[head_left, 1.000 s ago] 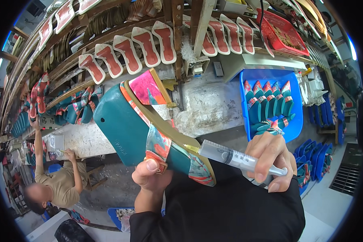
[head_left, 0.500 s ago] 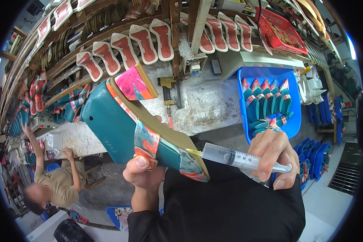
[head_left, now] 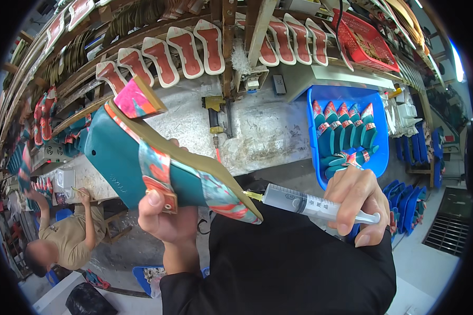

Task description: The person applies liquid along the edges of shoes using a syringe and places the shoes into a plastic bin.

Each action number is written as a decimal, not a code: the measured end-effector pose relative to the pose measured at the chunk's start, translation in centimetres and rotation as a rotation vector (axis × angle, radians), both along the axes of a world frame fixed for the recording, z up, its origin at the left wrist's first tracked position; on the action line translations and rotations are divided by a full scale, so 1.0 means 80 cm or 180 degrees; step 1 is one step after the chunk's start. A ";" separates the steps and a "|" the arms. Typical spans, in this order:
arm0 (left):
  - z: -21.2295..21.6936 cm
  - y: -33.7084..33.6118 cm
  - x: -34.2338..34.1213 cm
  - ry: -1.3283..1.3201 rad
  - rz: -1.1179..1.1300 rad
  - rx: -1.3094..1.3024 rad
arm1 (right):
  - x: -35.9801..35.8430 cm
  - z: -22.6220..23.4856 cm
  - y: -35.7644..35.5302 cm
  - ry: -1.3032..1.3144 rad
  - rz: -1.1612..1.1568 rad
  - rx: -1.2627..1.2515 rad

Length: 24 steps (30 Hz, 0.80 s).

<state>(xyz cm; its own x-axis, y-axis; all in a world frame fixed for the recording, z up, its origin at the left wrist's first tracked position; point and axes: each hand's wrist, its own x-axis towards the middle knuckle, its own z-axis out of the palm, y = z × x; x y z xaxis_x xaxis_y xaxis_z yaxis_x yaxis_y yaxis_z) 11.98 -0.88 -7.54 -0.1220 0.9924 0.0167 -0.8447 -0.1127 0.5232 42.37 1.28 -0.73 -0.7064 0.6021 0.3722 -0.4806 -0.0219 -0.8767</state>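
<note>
L grip point(head_left: 171, 224); partly behind shoe point(head_left: 157, 164)

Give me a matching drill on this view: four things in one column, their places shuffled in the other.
1. Pink-heeled shoe
2. Syringe
3. Red basket
4. Blue tub

A. In the right hand
B. At right, with several patterned shoes inside
C. In the left hand
D. At the upper right of the picture

Pairs: 1-C, 2-A, 3-D, 4-B
</note>
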 end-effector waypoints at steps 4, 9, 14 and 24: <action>0.002 0.002 -0.005 -0.0274 0.0159 -0.0169 | -0.002 -0.004 -0.005 0.0028 -0.0042 -0.0028; -0.003 0.003 -0.013 -0.0558 0.0229 -0.0117 | -0.006 -0.003 -0.008 -0.0045 -0.0094 -0.0072; 0.000 0.003 -0.017 -0.0682 0.0289 -0.0245 | -0.008 -0.006 -0.012 -0.0072 -0.0106 -0.0092; -0.006 0.013 -0.038 -0.1223 0.0456 -0.0524 | -0.009 -0.011 -0.015 -0.0165 -0.0136 -0.0085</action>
